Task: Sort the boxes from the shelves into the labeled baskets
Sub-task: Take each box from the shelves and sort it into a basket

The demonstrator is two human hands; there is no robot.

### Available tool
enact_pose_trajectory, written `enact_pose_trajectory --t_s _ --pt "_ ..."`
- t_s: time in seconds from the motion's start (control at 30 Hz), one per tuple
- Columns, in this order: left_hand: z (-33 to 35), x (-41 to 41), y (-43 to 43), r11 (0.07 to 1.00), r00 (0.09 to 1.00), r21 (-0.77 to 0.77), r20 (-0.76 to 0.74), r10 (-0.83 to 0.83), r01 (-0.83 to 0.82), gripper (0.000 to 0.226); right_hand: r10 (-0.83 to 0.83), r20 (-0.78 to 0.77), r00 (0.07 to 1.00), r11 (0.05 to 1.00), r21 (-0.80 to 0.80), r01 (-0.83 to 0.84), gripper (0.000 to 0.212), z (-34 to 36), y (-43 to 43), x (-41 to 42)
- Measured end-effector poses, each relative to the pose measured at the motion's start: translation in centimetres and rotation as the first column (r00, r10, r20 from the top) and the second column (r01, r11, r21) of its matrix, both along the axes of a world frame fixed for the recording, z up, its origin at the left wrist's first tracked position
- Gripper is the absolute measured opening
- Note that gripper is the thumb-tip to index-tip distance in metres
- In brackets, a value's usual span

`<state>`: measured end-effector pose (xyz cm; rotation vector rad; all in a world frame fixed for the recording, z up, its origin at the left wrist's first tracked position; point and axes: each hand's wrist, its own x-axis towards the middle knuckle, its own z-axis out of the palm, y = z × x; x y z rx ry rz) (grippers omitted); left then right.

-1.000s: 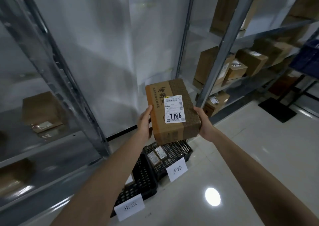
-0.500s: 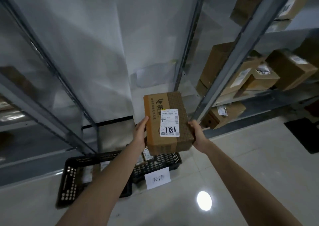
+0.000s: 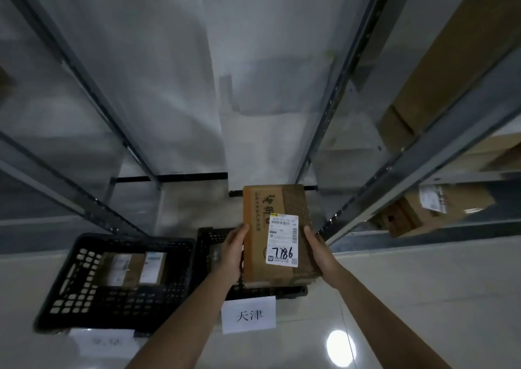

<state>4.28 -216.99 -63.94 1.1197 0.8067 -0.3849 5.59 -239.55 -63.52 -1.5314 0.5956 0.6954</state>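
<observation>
I hold a brown cardboard box (image 3: 256, 239) flat between both hands; its white shipping label reads 7186. My left hand (image 3: 232, 251) grips its left side and my right hand (image 3: 320, 251) its right side. The box hangs right above a black plastic basket (image 3: 210, 244), mostly hidden behind it, whose front carries a white paper label (image 3: 248, 314) with two handwritten characters. To the left stands a second black basket (image 3: 84, 278) with two labelled boxes (image 3: 132, 267) inside; its own paper label (image 3: 104, 342) is blurred.
Grey metal shelf uprights rise on both sides: left post (image 3: 84, 87), right post (image 3: 423, 143). Cardboard boxes (image 3: 428, 208) sit on the right shelves. A white wall stands behind, and glossy pale floor (image 3: 408, 298) lies to the right.
The view has swung down and left, and both baskets now face me squarely. My hands have carried the box lower, from in front of the wall to right above the right basket.
</observation>
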Motion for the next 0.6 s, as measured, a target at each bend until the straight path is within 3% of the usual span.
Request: enact_pose_trajectory --t_s 0.23,0.43,0.6 --pt "-19.1 0.8 -3.1 0.998 0.998 0.040 0.043 0.041 -0.043 0.045 0.031 0.059 0.998 0.999 0.017 -0.032 0.077 -20.7 -2.6 1.1" --pt "-30.8 2.0 -4.3 0.995 0.997 0.095 0.072 0.024 -0.031 0.038 0.052 0.124 0.991 0.997 -0.070 -0.043 0.051 -30.6 -3.5 2.4" --pt "-37.6 1.9 -3.7 0.988 0.998 0.157 0.070 0.006 -0.017 0.028 0.141 0.135 0.981 0.976 -0.185 -0.115 0.060 -36.9 -2.6 2.5"
